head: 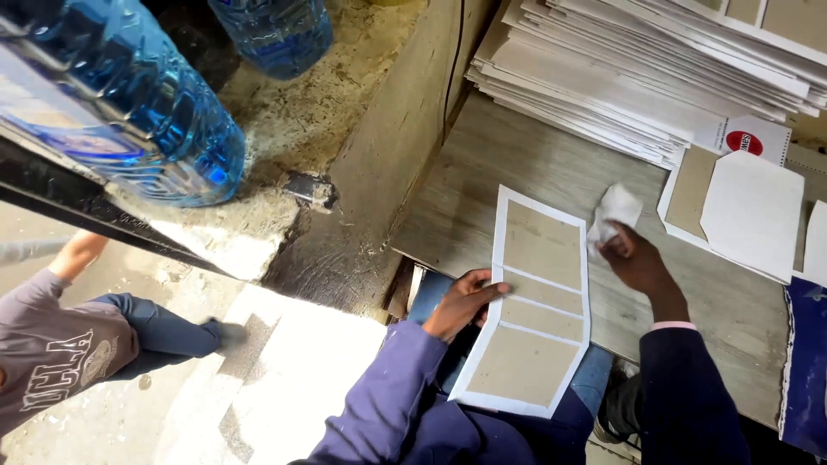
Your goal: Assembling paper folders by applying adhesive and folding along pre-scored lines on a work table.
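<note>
A long white sheet with several grey-brown cardboard panels stuck on it lies half on the wooden tabletop and half over my lap. My left hand holds the sheet by its left edge, thumb on top. My right hand is closed on a crumpled white cloth and rests it at the sheet's right edge near the top.
A tall stack of white and grey boards fills the table's back. More covered boards lie at right, beside a dark blue sheet. Large blue water bottles stand at left. Another person crouches on the floor below.
</note>
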